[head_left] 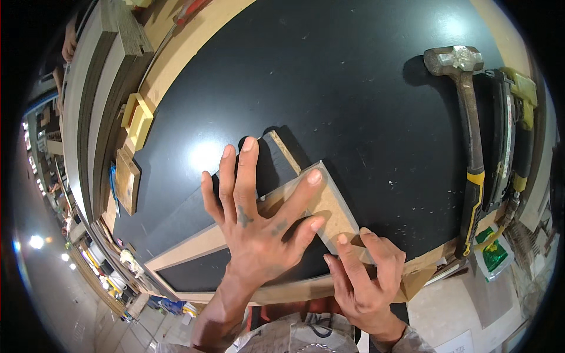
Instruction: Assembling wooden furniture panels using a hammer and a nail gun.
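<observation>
A pale wooden frame [197,247] with an open middle lies near the front edge of a black tabletop [365,88]. My left hand [253,217] rests flat across it with fingers spread, the index fingertip on the frame's corner. A short dark board piece with a raw wood edge [285,151] meets the frame just beyond that fingertip. Bent over the frame's right-hand side is my right hand [368,282], its fingers closed about the near end. What lies beneath my left palm is hidden.
On the right lie a hammer [469,117] with a yellow-black grip, a yellow-and-black air tool [521,135] with a hose, and a green packet [493,250]. Stacked boards [97,100], a yellow tray [137,122] and a wooden block [127,181] line the left. Another person's hand [69,44] shows far left.
</observation>
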The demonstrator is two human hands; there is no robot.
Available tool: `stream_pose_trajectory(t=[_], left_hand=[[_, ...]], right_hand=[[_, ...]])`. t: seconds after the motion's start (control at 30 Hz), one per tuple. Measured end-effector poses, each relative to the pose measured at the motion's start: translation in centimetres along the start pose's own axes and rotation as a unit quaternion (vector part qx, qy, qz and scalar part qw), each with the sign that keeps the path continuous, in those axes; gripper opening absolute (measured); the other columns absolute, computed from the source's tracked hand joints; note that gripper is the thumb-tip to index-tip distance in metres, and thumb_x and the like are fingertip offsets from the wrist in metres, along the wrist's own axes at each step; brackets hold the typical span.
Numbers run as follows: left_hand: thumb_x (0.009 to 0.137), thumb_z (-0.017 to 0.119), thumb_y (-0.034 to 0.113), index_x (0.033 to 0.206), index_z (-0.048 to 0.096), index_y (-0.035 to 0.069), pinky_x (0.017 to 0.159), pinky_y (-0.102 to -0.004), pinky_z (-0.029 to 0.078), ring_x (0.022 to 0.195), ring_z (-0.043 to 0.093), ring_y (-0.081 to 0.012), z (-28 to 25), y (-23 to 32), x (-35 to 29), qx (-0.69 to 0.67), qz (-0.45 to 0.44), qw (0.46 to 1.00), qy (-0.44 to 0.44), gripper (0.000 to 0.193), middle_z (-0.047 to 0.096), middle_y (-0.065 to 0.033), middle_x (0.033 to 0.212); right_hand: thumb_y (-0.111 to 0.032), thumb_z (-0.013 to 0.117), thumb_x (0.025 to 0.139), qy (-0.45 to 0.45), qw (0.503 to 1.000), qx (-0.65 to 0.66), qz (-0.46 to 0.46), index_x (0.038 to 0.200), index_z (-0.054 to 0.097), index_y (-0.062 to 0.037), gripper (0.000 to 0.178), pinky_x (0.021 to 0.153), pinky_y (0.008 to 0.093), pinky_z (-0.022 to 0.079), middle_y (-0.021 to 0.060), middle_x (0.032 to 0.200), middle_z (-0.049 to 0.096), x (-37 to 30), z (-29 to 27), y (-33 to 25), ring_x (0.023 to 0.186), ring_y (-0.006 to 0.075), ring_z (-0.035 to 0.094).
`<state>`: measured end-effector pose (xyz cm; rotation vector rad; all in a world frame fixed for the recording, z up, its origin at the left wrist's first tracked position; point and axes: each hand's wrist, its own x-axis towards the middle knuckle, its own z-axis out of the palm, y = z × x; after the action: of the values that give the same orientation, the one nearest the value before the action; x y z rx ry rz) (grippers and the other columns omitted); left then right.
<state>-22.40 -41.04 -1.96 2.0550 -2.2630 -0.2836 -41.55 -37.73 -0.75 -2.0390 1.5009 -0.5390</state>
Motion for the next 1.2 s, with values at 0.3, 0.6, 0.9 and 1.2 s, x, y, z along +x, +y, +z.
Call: stream_pose_trajectory(t=[0.3, 0.6, 0.9, 1.2], left_hand=[[0.095, 0.054, 0.058, 0.134, 0.065, 0.029, 0.117, -0.0593, 0.012, 0.145, 0.027, -0.0462, 0.1, 0.8, 0.2, -0.010, 0.009, 1.000, 0.006, 0.049, 0.029, -0.0255, 0.157], [0.093, 0.063, 0.047, 0.131, 0.066, 0.032, 0.116, -0.0625, 0.011, 0.146, 0.025, -0.0460, -0.5, 0.2, -0.3, -0.014, -0.006, 1.000, 0.023, 0.041, 0.030, -0.0246, 0.157], [0.094, 0.062, 0.049, 0.129, 0.069, 0.029, 0.118, -0.0615, 0.012, 0.148, 0.024, -0.0413, -0.4, 0.4, -0.2, -0.034, -0.011, 0.998, 0.047, 0.041, 0.030, -0.0197, 0.158], [0.088, 0.068, 0.041, 0.128, 0.069, 0.029, 0.117, -0.0602, 0.012, 0.146, 0.028, -0.0403, -0.4, 0.5, -0.1, -0.058, -0.009, 0.997, 0.057, 0.041, 0.031, -0.0192, 0.158]], right_hand=[[-0.014, 0.084, 0.075, 0.004, 1.000, -0.003, 0.015, 0.118, 0.071, -0.0078, 0.045, 0.081, 0.0408, 0.042, 0.0151, 0.123, 0.060, -0.1, -0.7, 0.2, 0.097, 0.0296, 0.057], [-0.023, 0.074, 0.090, 0.312, 0.927, -0.166, 0.124, 0.133, 0.056, 0.0029, 0.053, 0.103, 0.0470, 0.041, 0.0246, 0.127, 0.057, 9.3, -11.0, 10.3, 0.116, 0.0416, 0.055], [-0.026, 0.073, 0.089, 0.149, 0.965, -0.205, 0.066, 0.125, 0.058, 0.0026, 0.049, 0.093, 0.0454, 0.047, 0.0206, 0.113, 0.058, 11.6, -11.1, 7.1, 0.107, 0.0389, 0.056], [-0.019, 0.067, 0.089, -0.039, 0.983, -0.158, 0.083, 0.116, 0.056, 0.0089, 0.039, 0.066, 0.0455, 0.053, 0.0223, 0.081, 0.066, 14.5, -7.6, 6.8, 0.074, 0.0374, 0.067]])
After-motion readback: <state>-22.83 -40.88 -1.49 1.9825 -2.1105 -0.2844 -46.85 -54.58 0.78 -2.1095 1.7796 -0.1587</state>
